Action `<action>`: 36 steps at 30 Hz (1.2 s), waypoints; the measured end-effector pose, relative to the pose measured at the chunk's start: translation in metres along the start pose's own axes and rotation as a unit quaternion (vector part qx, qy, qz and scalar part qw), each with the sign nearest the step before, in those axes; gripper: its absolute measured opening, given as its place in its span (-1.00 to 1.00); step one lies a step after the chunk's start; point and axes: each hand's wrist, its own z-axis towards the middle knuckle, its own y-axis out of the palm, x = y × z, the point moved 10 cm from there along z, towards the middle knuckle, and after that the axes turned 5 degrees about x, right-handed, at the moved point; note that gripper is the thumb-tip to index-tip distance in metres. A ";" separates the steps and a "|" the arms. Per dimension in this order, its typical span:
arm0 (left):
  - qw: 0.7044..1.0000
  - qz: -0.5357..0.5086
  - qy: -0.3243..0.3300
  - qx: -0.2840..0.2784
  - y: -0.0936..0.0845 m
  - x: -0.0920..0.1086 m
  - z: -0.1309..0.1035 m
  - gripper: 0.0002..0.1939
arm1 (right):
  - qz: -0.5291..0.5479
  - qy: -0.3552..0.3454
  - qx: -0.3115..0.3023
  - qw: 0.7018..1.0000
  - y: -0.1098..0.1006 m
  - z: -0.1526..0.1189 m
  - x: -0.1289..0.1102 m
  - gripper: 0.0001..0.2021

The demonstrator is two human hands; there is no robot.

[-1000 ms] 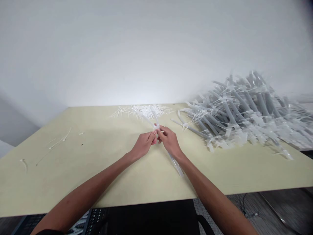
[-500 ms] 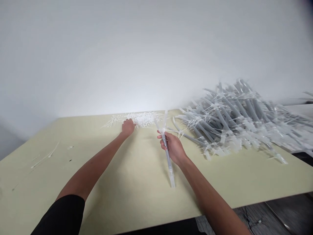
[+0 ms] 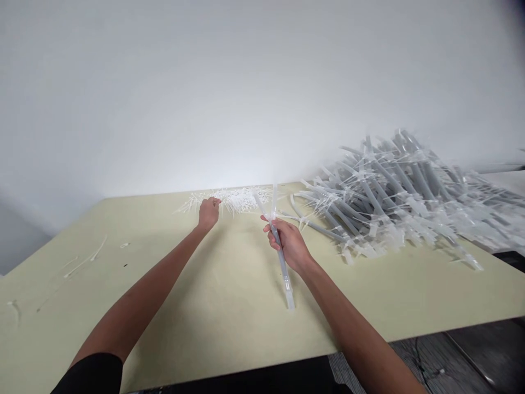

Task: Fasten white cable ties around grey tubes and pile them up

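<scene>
Far left of centre, my left hand (image 3: 209, 213) curls at the white strips (image 3: 246, 201), holding what I cannot tell; nearer, rightward, my right hand (image 3: 291, 243) grips the forked tube (image 3: 284, 267), best steadied below where it splits.

I have a lane over the table (image 3: 233, 301) between the left hand (image 3: 209, 212) and the tube (image 3: 282, 262) in the right hand (image 3: 290, 243); a heap of tubes (image 3: 385, 191) blocks me farther right, and the wall (image 3: 229, 98) stops me behind the white ties (image 3: 244, 200).
</scene>
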 end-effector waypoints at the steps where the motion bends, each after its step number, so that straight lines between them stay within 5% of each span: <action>1: 0.999 -0.032 -0.004 -0.001 -0.006 0.009 -0.009 -0.76 | -0.007 -0.006 -0.001 1.000 0.001 -0.001 -0.001 -0.67; 3: 0.978 -0.207 -0.027 -0.030 -0.011 0.031 -0.033 -0.76 | -0.025 -0.023 -0.005 0.999 0.004 -0.002 -0.004 -0.68; 6: 0.879 -0.459 -0.054 -0.118 -0.008 0.072 -0.079 -0.76 | -0.055 -0.036 -0.012 0.998 0.009 -0.005 -0.005 -0.70; 10: 0.791 -0.570 -0.107 -0.196 0.000 0.101 -0.129 -0.77 | -0.055 -0.037 -0.039 0.997 0.017 -0.006 -0.001 -0.67; 14: 0.746 -0.604 -0.141 -0.243 0.011 0.106 -0.153 -0.78 | -0.051 -0.040 -0.058 0.996 0.020 -0.007 0.003 -0.66; 19: 0.767 -0.580 -0.138 -0.237 0.007 0.093 -0.151 -0.74 | -0.053 -0.020 -0.051 0.997 0.017 -0.006 0.004 -0.66; 25: 0.858 -0.442 -0.086 -0.248 0.001 0.075 -0.143 -0.68 | -0.060 -0.019 -0.043 0.997 0.014 -0.006 0.002 -0.66; 28: 0.881 -0.399 -0.072 -0.244 0.003 0.065 -0.140 -0.66 | -0.058 -0.015 -0.048 0.997 0.014 -0.006 0.003 -0.65; 33: 0.850 -0.488 -0.158 -0.117 0.000 0.032 -0.129 -0.67 | -0.038 -0.007 -0.065 0.997 0.018 -0.009 0.003 -0.62; 36: 0.835 -0.510 -0.160 -0.132 0.005 0.038 -0.132 -0.69 | -0.036 0.016 -0.088 0.995 0.024 -0.011 0.009 -0.65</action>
